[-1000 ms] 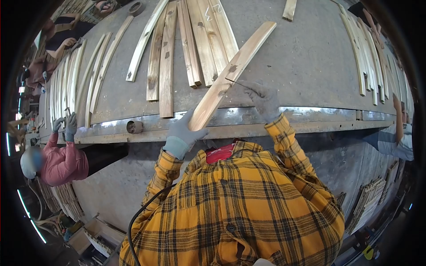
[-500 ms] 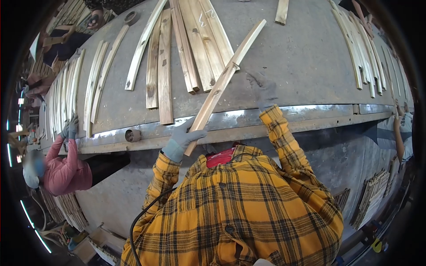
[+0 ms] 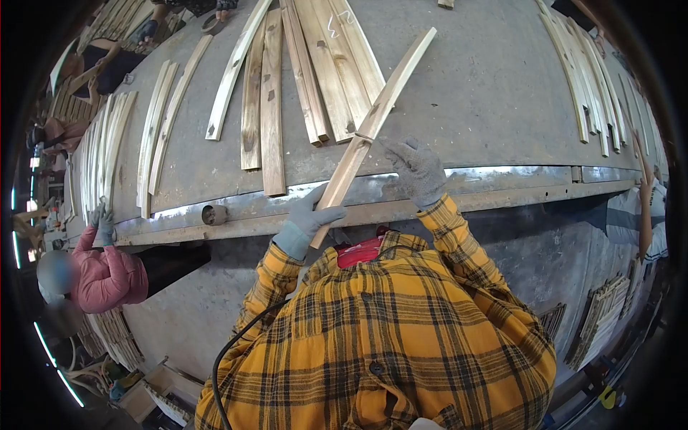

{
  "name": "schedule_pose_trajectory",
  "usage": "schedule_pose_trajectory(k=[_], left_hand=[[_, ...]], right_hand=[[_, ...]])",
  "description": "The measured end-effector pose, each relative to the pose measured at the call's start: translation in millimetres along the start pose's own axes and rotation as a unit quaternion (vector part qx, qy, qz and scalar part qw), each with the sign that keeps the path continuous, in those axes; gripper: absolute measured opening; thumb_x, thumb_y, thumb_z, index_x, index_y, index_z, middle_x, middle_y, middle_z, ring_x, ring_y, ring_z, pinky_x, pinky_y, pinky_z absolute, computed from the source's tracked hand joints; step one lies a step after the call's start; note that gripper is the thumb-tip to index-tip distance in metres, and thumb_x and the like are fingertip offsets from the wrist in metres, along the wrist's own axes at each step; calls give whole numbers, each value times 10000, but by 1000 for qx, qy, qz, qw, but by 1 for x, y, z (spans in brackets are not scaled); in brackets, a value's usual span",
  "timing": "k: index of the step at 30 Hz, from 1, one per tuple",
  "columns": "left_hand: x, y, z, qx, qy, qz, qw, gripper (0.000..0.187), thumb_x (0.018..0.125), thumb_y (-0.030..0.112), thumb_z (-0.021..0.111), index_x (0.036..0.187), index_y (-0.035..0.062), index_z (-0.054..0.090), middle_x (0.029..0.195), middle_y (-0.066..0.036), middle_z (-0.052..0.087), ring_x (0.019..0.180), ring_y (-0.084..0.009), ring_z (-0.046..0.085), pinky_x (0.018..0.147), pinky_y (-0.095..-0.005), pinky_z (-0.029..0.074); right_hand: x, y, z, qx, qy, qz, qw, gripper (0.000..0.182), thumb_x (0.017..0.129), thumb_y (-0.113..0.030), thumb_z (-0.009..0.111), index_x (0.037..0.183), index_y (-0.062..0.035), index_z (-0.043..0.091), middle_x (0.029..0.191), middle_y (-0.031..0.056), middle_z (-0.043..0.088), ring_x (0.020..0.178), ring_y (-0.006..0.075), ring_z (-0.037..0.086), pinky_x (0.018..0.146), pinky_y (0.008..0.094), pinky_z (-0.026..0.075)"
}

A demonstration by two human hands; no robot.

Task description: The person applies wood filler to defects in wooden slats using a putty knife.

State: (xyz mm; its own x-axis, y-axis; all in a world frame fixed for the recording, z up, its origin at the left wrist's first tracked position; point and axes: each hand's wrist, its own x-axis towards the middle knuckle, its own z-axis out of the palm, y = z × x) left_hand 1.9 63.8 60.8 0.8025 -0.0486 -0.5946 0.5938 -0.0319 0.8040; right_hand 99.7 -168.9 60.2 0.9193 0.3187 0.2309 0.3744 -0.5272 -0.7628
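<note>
My left hand [image 3: 307, 221], in a grey glove, grips the near end of a long wooden strip [image 3: 378, 115] at the table's front edge. The strip slants up to the right, its far part crossing the right side of several wide boards [image 3: 331, 68]. A dark knot or notch shows midway along it. My right hand [image 3: 417, 170], also gloved, is just right of the strip with its fingers bent and apart, holding nothing. Two brown strips [image 3: 272, 107] lie left of the boards on the grey metal table [image 3: 494, 107].
More strips [image 3: 161, 136] lie at the left and right [image 3: 584, 86]. A small round metal piece [image 3: 214, 215] is at the table's front edge. A person in pink [image 3: 111, 279] has gloved hands on strips at left. Other people are at the far left and right edges.
My right hand has come closer to the strip and is sharper in view. The strip has turned slightly. At left, the person in pink has moved their hands lower.
</note>
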Motion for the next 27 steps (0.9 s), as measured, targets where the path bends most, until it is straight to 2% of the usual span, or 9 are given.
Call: schedule_pose_trajectory(k=[9, 11, 12, 14, 18, 19, 20, 25, 27], left_hand=[[-11, 10, 3, 127, 32, 63, 989, 786, 645, 279, 797, 1293, -18, 466, 1059, -136, 618, 886, -166, 601, 773, -286, 491], [-12, 6, 10, 180, 26, 102, 978, 823, 627, 324, 805, 1285, -32, 462, 1032, -164, 631, 879, -184, 614, 768, -293, 501], [-9, -1, 20, 187, 47, 127, 973, 829, 624, 332, 801, 1287, -29, 458, 1041, -173, 632, 878, -193, 618, 770, -301, 502], [-6, 12, 50, 201, 68, 163, 964, 851, 621, 384, 790, 1303, 8, 448, 1047, -183, 637, 866, -225, 635, 768, -330, 508], [31, 46, 141, 209, 39, 153, 965, 864, 651, 482, 754, 1318, 44, 420, 983, -156, 646, 764, -250, 646, 720, -344, 532], [35, 76, 156, 94, -120, 33, 988, 890, 664, 493, 745, 1340, 46, 377, 1016, -168, 621, 852, -274, 634, 789, -369, 517], [50, 77, 175, 221, -91, 237, 942, 865, 725, 517, 682, 1362, 44, 335, 1099, -184, 576, 991, -295, 593, 877, -400, 475], [103, 53, 208, 348, -101, 322, 875, 710, 786, 533, 600, 1325, 113, 408, 1080, -171, 582, 948, -310, 608, 878, -389, 467], [115, 40, 193, 370, -91, 291, 877, 551, 818, 479, 582, 1240, 130, 521, 1077, -140, 593, 934, -296, 616, 856, -380, 476]], right_hand=[[-8, -5, 7, 75, 60, 59, 994, 213, 824, -161, 646, 1028, -100, 654, 798, 52, 589, 671, 170, 591, 585, 312, 478], [-9, -7, 7, 125, 9, 312, 942, 190, 811, -167, 680, 952, -46, 639, 759, 32, 584, 664, 125, 572, 565, 297, 472], [-10, -9, 6, 122, 16, 313, 942, 190, 811, -167, 680, 952, -46, 639, 759, 32, 584, 664, 125, 572, 565, 297, 472], [-13, -13, 5, 392, 72, 322, 859, 219, 807, -203, 699, 913, -36, 604, 748, 19, 586, 649, 107, 550, 544, 259, 456], [0, 16, -48, 286, 213, 289, 888, 229, 817, -198, 680, 934, -32, 576, 790, 63, 618, 653, 120, 558, 576, 238, 476], [-1, 46, -81, 222, 182, 278, 917, 238, 823, -213, 670, 935, -25, 575, 819, 82, 628, 657, 127, 563, 590, 236, 486], [7, 74, -104, 237, 226, 321, 889, 249, 851, -272, 627, 939, -40, 603, 832, 73, 632, 678, 132, 571, 613, 249, 485], [34, 165, -182, -208, 301, 238, 900, 205, 864, -133, 584, 1044, -45, 625, 895, 50, 636, 772, 153, 582, 715, 287, 492], [28, 198, -148, -30, 229, 218, 948, 273, 844, -43, 550, 1109, -70, 614, 903, 32, 650, 805, 165, 586, 729, 314, 482]])
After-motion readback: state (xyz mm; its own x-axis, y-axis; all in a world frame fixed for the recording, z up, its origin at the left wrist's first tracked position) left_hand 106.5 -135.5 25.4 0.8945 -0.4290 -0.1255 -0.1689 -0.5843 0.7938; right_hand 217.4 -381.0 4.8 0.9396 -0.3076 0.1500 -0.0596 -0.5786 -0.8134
